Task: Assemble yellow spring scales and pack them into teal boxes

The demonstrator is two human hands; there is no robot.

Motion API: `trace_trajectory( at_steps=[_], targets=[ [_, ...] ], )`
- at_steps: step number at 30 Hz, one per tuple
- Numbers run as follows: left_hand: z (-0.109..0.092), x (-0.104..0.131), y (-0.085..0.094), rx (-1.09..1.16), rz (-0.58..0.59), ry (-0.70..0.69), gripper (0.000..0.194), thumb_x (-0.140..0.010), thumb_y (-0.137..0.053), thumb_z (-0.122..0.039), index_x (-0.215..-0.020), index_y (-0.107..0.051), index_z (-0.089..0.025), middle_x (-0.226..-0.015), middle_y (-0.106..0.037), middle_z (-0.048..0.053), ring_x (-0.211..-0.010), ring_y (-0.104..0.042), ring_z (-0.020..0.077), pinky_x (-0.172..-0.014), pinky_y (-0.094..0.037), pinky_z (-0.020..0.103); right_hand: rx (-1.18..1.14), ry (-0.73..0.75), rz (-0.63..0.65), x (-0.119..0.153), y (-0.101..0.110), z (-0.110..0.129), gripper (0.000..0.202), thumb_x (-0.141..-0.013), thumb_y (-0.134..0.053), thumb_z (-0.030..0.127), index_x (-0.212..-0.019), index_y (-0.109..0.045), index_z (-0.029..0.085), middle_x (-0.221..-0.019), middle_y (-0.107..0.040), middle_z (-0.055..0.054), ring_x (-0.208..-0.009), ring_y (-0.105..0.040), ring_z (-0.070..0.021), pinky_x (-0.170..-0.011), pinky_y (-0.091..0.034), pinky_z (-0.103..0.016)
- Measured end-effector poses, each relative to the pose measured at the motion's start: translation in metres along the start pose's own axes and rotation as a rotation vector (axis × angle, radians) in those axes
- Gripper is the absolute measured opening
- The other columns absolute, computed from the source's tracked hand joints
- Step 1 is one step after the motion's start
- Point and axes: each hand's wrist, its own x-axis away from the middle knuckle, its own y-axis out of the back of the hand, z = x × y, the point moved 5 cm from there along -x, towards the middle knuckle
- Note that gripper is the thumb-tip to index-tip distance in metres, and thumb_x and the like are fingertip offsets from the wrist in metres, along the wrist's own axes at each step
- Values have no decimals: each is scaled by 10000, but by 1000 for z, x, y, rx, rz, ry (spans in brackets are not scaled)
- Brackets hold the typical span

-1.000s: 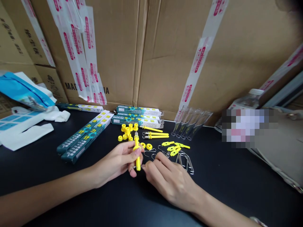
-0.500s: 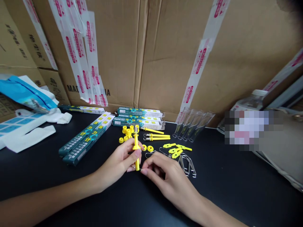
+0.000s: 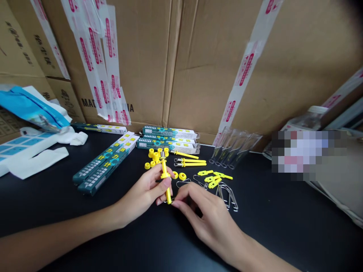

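My left hand (image 3: 150, 189) is closed around a yellow spring scale rod (image 3: 168, 196), held nearly upright with its top leaning slightly left. A metal spring (image 3: 162, 155) tops the rod, and a yellow collar sits around its middle. At the rod's lower end, the thumb and forefinger of my right hand (image 3: 205, 209) pinch a thin metal wire hook (image 3: 165, 201). Part of that wire shows on each side of the rod; my fingers hide the rest. Just beyond my hands lie yellow rings (image 3: 182, 176), slotted yellow pieces (image 3: 214, 183) and bent wire hooks (image 3: 228, 194).
Yellow caps (image 3: 155, 155) and more rods with springs (image 3: 193, 163) lie behind my hands. Green-and-white boxes (image 3: 109, 162) stand left and back. Clear tubes (image 3: 228, 151) are at back right, near a bottle (image 3: 312, 117). Cardboard (image 3: 141, 68) walls the back; a power strip (image 3: 34, 145) lies left.
The rod has tilted, its lower end shifting right. Both hands have moved slightly right in the picture, and more wire shows left of the rod. The whole view has shifted a little.
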Motion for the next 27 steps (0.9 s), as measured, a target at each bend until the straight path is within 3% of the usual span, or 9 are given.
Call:
trace_trajectory(
  at_steps=[3,6,10,14,20,27],
  targets=[
    [0,-2,0,74,1,16,432,-805,-709,-528,-923,-485,-177,-647,-487,-77,-475,-413,44,-441,-333,175,202,212,-34,3,4,10,236,-963,-545,118,-1199,-551,130,-937,-689,-64,-769,-652,-154,-717,-530,-264],
    [1,-4,3,115,-29,29,402,-794,-740,-478,-904,-499,-174,-656,-523,-66,-491,-494,60,-466,-390,188,409,386,-58,5,5,19,371,-952,-528,53,-1322,-495,46,-875,-699,-102,-704,-640,-182,-641,-536,-305],
    [3,-5,4,116,-38,77,331,-822,-729,-403,-914,-518,-164,-668,-583,-47,-479,-551,65,-485,-416,196,433,419,-113,2,9,19,268,-933,-556,36,-1199,-575,24,-915,-717,-131,-741,-653,-195,-693,-560,-326],
    [5,-3,2,119,-38,121,302,-842,-708,-374,-905,-493,-172,-667,-621,-45,-410,-545,54,-455,-392,194,548,475,-76,2,9,16,108,-937,-556,57,-1003,-635,23,-823,-708,-127,-746,-665,-218,-659,-568,-327],
    [6,-4,6,149,-138,127,317,-787,-740,-337,-878,-482,-178,-615,-611,-64,-487,-592,83,-506,-418,205,709,572,-10,2,7,11,150,-958,-511,78,-1016,-635,16,-874,-710,-144,-840,-664,-264,-666,-557,-351],
    [8,-3,4,38,-112,135,310,-822,-697,-399,-844,-484,-175,-578,-623,-60,-503,-614,83,-508,-413,188,457,493,-32,-7,13,7,140,-971,-507,94,-873,-607,105,-806,-698,-67,-687,-566,-172,-501,-442,-286]
  ],
)
